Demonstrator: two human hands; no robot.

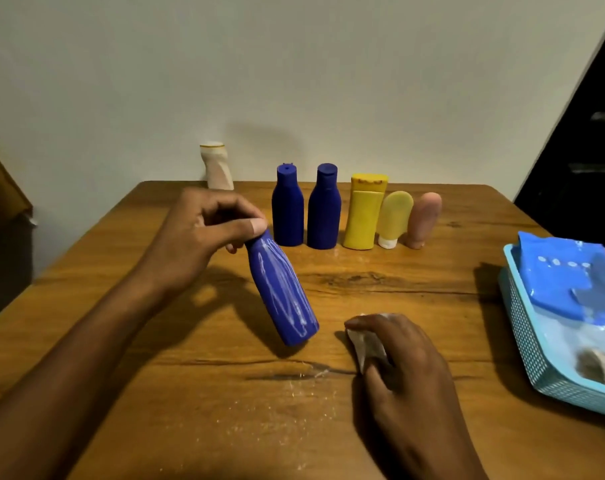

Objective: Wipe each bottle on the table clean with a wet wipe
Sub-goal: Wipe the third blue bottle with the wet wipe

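Note:
My left hand (204,233) grips the cap end of a blue bottle (283,292) scribbled with white chalk lines. The bottle is tilted, its base near the table middle. My right hand (398,355) rests on the table just right of the bottle's base, closed on a crumpled white wet wipe (365,342). At the back stand two clean blue bottles (288,213) (324,213), a yellow bottle (363,213), a pale yellow tube (394,220) and a pinkish tube (424,220). A beige bottle (218,166) stands at the far edge behind my left hand.
A light blue plastic basket (523,327) sits at the table's right edge, holding a blue wipes pack (564,278) and a used crumpled wipe (599,367). White dust streaks the wooden table (225,393) near its front. A wall rises behind the table.

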